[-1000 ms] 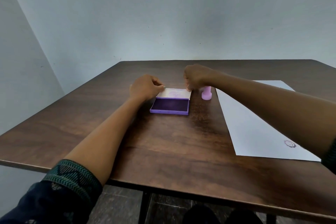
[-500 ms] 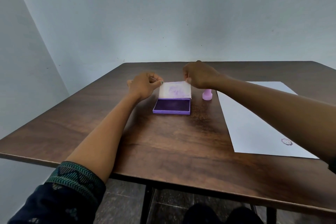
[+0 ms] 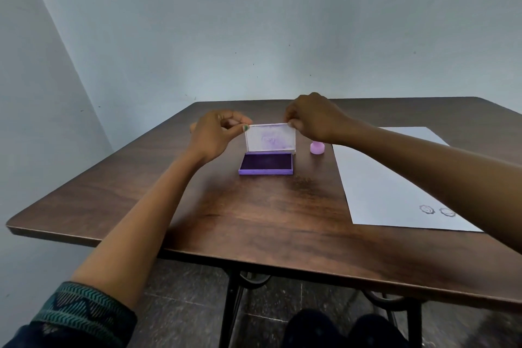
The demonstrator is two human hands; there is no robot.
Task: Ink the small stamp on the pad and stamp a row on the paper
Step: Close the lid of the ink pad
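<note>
A purple ink pad (image 3: 266, 163) lies open on the dark wooden table (image 3: 197, 206), its white lid (image 3: 270, 138) standing nearly upright with purple smears inside. My left hand (image 3: 216, 133) pinches the lid's top left corner and my right hand (image 3: 313, 118) pinches its top right corner. The small pink stamp (image 3: 317, 147) stands on the table just right of the pad, below my right wrist. A white paper (image 3: 389, 183) lies to the right, with two stamped marks (image 3: 437, 210) near its front edge; my right forearm hides part of the sheet.
Pale walls close in behind the table and on the left. The table's front edge runs across the lower view, with metal legs (image 3: 231, 305) and a dark tiled floor beneath. My knees show at the bottom.
The lid has swung up from lying flat behind the pad to nearly upright, both hands rising with its corners. The stamp has not moved.
</note>
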